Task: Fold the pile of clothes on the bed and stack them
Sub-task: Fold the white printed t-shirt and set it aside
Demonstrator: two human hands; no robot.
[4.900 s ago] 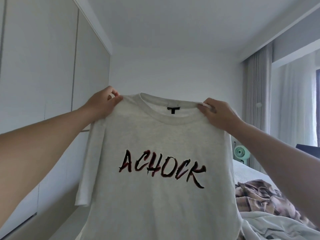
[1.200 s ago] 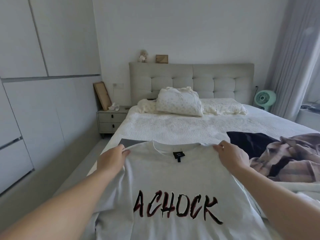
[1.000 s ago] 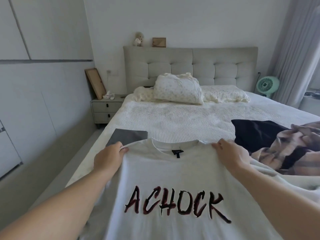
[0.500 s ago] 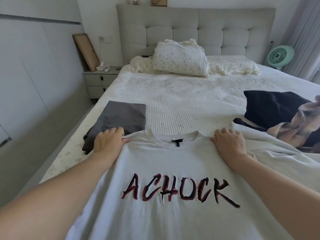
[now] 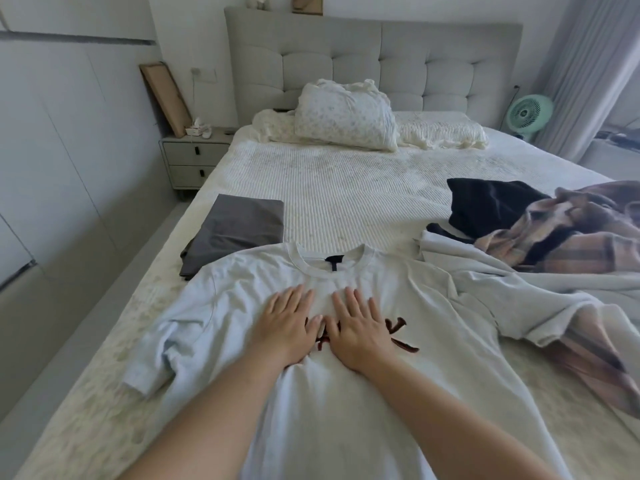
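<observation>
A pale white T-shirt (image 5: 433,306) with dark red lettering lies face up and spread flat on the bed (image 5: 346,188), collar toward the headboard. My left hand (image 5: 285,322) and my right hand (image 5: 358,323) lie side by side, fingers straight, flat on its chest and cover most of the lettering. A folded grey garment (image 5: 235,226) lies just beyond the shirt's left shoulder. To the right sits the unfolded pile: a black garment (image 5: 485,206), a plaid garment (image 5: 581,230) and a light grey garment (image 5: 554,282).
Pillows (image 5: 346,116) lie against the padded headboard (image 5: 374,64). A nightstand (image 5: 194,157) stands left of the bed, with a floor strip and a wardrobe wall beyond. A green fan (image 5: 526,114) and curtains stand at the right.
The shirt went from held up in the air to lying flat on the bed. Both hands let go of its shoulders and moved inward onto its chest, fingers straight.
</observation>
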